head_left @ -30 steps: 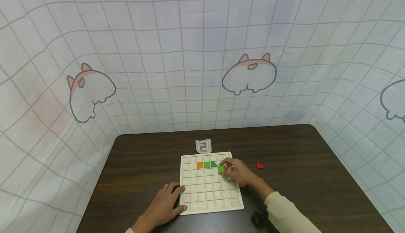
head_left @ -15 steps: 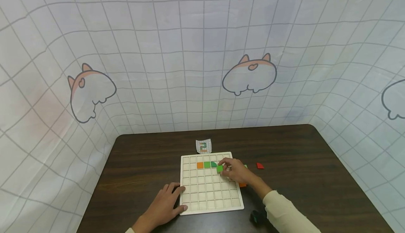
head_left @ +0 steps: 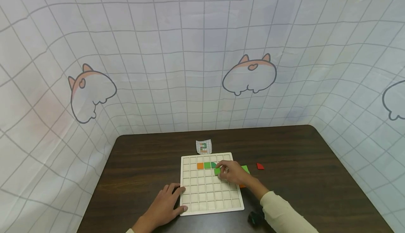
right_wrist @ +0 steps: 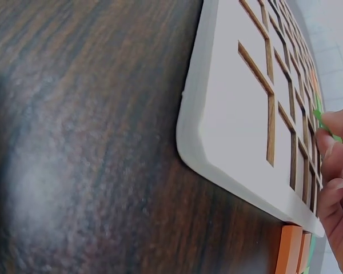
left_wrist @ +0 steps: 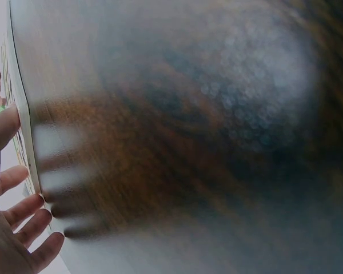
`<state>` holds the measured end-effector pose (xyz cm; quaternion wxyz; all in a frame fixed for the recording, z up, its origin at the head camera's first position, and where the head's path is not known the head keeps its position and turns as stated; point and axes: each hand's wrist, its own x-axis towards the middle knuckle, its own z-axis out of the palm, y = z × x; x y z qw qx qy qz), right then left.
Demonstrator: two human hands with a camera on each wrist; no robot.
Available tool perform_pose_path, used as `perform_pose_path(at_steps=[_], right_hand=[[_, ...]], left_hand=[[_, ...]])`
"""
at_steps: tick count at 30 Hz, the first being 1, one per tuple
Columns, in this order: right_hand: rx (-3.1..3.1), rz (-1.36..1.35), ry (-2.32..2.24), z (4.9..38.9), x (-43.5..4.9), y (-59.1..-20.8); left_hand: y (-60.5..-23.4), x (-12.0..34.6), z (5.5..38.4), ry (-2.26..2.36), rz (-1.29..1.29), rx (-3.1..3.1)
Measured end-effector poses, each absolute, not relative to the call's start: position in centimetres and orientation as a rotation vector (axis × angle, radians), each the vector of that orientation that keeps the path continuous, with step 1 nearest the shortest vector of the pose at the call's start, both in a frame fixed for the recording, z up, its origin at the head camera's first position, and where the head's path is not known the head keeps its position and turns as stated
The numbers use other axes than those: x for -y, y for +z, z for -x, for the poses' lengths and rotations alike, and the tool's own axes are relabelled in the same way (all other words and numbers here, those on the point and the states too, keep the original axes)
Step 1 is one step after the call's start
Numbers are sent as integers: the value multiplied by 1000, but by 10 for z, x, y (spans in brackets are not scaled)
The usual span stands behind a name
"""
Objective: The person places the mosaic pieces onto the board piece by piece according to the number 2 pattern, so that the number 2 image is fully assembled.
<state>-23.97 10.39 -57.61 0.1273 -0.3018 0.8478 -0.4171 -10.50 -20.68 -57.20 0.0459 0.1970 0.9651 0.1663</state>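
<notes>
My right hand pinches a light green square tile over the white grid board, just below a dark green quarter-round tile. In the right wrist view the green tile stands tilted between thumb and fingers. An orange square tile and a green square tile sit in the same row to the left. My left hand rests at the board's left edge, thumb and fingers spread and touching it; the left wrist view shows these fingers along the edge.
A small paper card with a coloured grid pattern lies behind the board. To the right lie a red tile, green tiles and orange tiles. A dark object lies near the right sleeve on the brown table.
My right hand has moved slightly left and toward me with the green tile, lowering it to the row below. More of the green tiles beside the board now shows. The left hand has stayed still.
</notes>
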Motion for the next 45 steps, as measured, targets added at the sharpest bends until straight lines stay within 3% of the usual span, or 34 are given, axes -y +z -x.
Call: perform_pose_path(at_steps=[45], right_hand=[[-2561,853,-1122,239,-94,-578]], left_hand=[[-572,206,106,495,-572,-2922]])
